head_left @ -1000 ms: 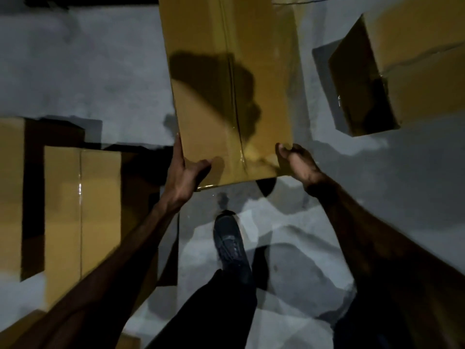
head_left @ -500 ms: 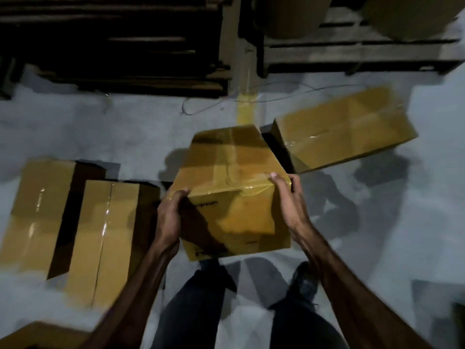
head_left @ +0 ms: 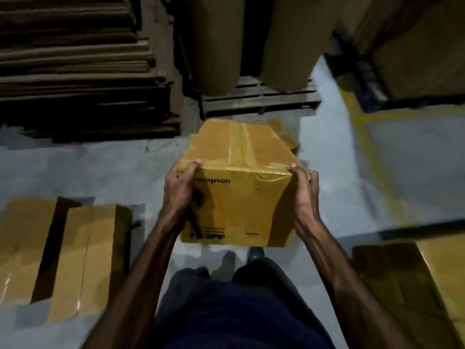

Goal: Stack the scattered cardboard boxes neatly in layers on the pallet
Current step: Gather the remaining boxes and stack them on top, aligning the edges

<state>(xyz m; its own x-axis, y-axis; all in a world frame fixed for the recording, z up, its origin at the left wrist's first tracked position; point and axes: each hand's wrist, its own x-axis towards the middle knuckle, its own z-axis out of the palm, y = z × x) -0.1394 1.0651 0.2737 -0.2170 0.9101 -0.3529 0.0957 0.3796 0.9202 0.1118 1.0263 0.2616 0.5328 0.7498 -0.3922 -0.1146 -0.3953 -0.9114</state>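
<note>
I hold a taped yellow-brown cardboard box with black print in front of my body, off the floor. My left hand grips its near left edge with the thumb over the top corner. My right hand grips the near right edge the same way. Two more boxes lie side by side on the grey floor at my left. Another box lies at the lower right. A further box peeks out behind the held one. A wooden pallet stands ahead, bearing big brown rolls.
Large brown paper rolls stand on the pallet ahead. A tall stack of flat cardboard sheets fills the far left. More cartons stand at the far right behind a yellow floor line. My legs are below the box.
The box came up off the floor and closer to my chest. My view tilted upward, showing the pallet and rolls ahead. Both hands kept their hold on the box.
</note>
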